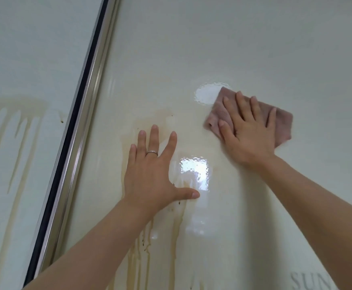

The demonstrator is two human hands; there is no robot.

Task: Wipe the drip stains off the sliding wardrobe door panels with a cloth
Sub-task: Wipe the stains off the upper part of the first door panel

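Flat left hand point(150, 174) covers drip stains point(141, 245); flat right hand point(248, 135) half-hides pink cloth point(283, 122), blurred.

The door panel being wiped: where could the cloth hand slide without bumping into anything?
Free: the panel above and right of the pink cloth under the right hand, and below that forearm down to the grey lettering. Crowded: leftward, the left hand lies flat on the drip stains, with the metal frame beyond.

Your forearms are bare to the frame's near edge, no sleeves showing; a slim silver ring point(152, 152) bands one of the fingers on your left hand point(150, 174); your right hand point(248, 132) wears nothing.
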